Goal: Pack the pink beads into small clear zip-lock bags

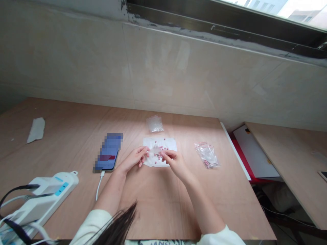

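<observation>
My left hand (132,159) and right hand (175,162) are both raised over the middle of the table, fingers curled and closed in a pinch. Between them I'm gripping a small clear bag (155,150), its film caught by the fingertips of both hands, though it's too see-through to make out its edges well. Right under it lies a white sheet (172,144), probably paper, with round pink beads (164,148) scattered across it. My hands overlap its near part.

Just beyond the sheet, toward the far edge, is a second clear bag (154,124), with nothing I can make out inside. To the right sits a zip bag (206,155) with a red-striped seal, holding more pink beads.

The table (166,207) is bare plywood, set against a pale tiled wall (204,75) under a window (276,13). Toward the left, my phone (108,152) lies on its white cable (99,185), its screen blurred past reading. A white power strip (43,200) with blue patches sits at the near left corner, crowded with cords. Near the far left corner lies a crumpled grey-white cloth (36,130). Past the right edge are a red-and-white board (255,153) and another wooden table (288,166). My white sleeves (222,237) and dark hair (117,224) show along the bottom. I can read no writing anywhere.
</observation>
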{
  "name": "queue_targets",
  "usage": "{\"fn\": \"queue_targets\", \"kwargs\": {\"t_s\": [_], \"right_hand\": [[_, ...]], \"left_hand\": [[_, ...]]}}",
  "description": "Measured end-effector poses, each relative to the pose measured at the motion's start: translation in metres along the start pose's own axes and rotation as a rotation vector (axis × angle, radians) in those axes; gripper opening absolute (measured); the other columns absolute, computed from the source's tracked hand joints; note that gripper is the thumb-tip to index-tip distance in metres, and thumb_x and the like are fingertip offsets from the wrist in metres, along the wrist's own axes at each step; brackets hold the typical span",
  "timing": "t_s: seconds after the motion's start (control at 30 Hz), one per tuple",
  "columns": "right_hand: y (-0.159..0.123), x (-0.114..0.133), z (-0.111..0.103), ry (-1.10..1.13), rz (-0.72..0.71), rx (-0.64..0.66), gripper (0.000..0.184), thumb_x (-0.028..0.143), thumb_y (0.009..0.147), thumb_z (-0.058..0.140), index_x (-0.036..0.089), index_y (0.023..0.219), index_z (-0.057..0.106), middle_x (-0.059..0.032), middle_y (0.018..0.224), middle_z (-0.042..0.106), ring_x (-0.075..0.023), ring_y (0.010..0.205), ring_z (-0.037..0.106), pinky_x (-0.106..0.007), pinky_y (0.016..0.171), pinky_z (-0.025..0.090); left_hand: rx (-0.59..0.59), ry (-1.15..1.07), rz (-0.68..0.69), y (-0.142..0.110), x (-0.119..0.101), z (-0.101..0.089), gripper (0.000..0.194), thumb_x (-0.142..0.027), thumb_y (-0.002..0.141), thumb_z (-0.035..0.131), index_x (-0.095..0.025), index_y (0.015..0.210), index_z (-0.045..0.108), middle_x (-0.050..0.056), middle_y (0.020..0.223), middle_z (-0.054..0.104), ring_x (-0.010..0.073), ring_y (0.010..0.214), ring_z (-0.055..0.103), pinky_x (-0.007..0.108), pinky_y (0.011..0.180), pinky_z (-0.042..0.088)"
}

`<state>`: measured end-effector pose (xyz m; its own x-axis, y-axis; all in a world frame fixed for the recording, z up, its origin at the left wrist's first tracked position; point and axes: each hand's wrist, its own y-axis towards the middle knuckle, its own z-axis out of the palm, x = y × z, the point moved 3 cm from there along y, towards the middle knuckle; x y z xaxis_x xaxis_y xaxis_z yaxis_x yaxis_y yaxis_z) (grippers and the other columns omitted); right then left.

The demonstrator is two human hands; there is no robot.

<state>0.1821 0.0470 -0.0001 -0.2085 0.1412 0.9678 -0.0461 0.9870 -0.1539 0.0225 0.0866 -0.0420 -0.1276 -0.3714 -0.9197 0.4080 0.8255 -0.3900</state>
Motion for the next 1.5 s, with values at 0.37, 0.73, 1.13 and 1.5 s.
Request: {"fn": "queue_targets", "kwargs": {"t_s": [0.37,0.73,1.13,1.5], "right_hand": [[0.016,0.011,-0.006,-0.075,-0.087,0.051,0.027,0.039,0.073,0.048,0.017,0.074,0.066,-0.0018,0.065,0.054,-0.0134,0.064,0.049,-0.025,0.060,0.037],[0.033,0.022,-0.005,-0.151,-0.090,-0.206,0.017,0.034,0.066,0.057,0.021,0.074,0.065,-0.0027,0.075,0.048,-0.0161,0.078,0.048,-0.029,0.067,0.038],[0.043,0.023,-0.006,-0.145,-0.163,-0.198,0.007,0.025,0.064,0.060,0.020,0.060,0.064,-0.0031,0.074,0.057,-0.0168,0.075,0.053,-0.029,0.065,0.040],[0.042,0.028,-0.004,-0.291,-0.136,-0.245,0.011,0.016,0.065,0.057,0.022,0.065,0.066,-0.0024,0.065,0.063,-0.0172,0.070,0.054,-0.030,0.067,0.040]], "left_hand": [[-0.139,0.381,0.375,0.000,-0.032,-0.007,0.021,-0.032,0.069,0.054,-0.017,0.081,0.063,0.006,0.098,0.053,0.0132,0.078,0.052,0.022,0.065,0.042],[-0.143,0.240,0.194,0.003,-0.027,-0.005,0.028,-0.038,0.067,0.054,-0.014,0.078,0.064,0.002,0.073,0.058,0.0043,0.038,0.038,0.018,0.037,0.029],[-0.125,0.147,0.150,0.004,-0.026,-0.007,0.028,-0.039,0.067,0.056,-0.014,0.077,0.062,-0.004,0.048,0.049,0.0061,0.040,0.039,0.017,0.039,0.029],[-0.109,0.122,0.128,0.005,-0.024,-0.007,0.029,-0.039,0.065,0.057,-0.012,0.075,0.062,-0.002,0.056,0.053,0.0056,0.040,0.040,0.018,0.042,0.032]]}}
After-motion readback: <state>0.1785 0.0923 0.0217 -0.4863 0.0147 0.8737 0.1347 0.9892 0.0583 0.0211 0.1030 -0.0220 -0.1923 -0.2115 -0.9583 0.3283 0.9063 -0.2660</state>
